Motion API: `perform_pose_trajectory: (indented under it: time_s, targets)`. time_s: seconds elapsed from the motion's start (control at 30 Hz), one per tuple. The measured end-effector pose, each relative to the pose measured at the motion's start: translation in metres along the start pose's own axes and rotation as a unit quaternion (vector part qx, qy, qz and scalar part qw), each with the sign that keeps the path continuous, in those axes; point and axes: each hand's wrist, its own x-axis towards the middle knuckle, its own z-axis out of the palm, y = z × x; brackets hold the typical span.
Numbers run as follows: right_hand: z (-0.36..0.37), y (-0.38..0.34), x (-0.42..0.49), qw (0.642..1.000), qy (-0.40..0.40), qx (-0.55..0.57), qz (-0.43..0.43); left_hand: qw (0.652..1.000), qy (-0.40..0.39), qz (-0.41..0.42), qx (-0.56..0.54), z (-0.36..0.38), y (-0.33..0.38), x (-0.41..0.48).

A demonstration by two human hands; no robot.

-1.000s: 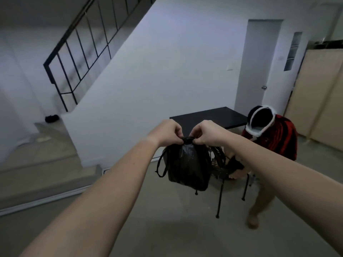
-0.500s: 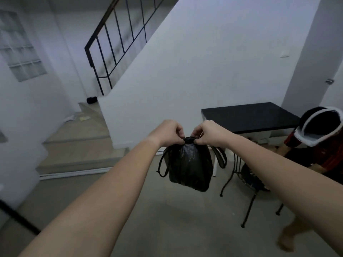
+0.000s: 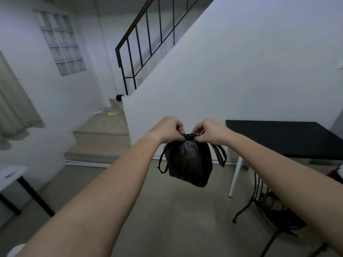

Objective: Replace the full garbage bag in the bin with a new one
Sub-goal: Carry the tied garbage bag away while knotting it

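Observation:
A small, full black garbage bag point(image 3: 189, 164) hangs in the air in front of me, above the floor. Its top is gathered into a knot between my two hands. My left hand point(image 3: 169, 129) pinches the knot from the left and my right hand point(image 3: 207, 131) pinches it from the right, fingers curled. Two loose handle loops dangle down at the bag's left and right sides. No bin is in view.
A black-topped table point(image 3: 285, 138) with a white leg stands at the right, a black wire chair point(image 3: 267, 206) beneath it. Steps point(image 3: 98, 145) with a black railing point(image 3: 141, 45) rise at the left behind a white wall. A white table corner point(image 3: 11, 175) sits far left.
The view has swung left: the table has slid right and the person in red has almost left the frame. Both hands stay pinched on the bag's knot.

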Motion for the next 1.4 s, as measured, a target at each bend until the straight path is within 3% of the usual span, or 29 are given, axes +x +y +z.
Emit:
perform_pose_trajectory:
  time_s: [0.4, 0.97, 1.4]
  targets:
    - [0.019, 0.056, 0.118, 0.999, -0.030, 0.024, -0.019, 1.000, -0.011, -0.023, 0.006, 0.003, -0.060, 0.106]
    - [0.050, 0.104, 0.332, 0.999, -0.008, 0.043, 0.006, 0.999, -0.034, -0.004, -0.011, -0.033, -0.193, 0.296]
    - [0.058, 0.210, 0.481, 0.998, -0.041, 0.053, -0.010, 0.999, -0.027, -0.040, -0.020, -0.009, -0.247, 0.445]
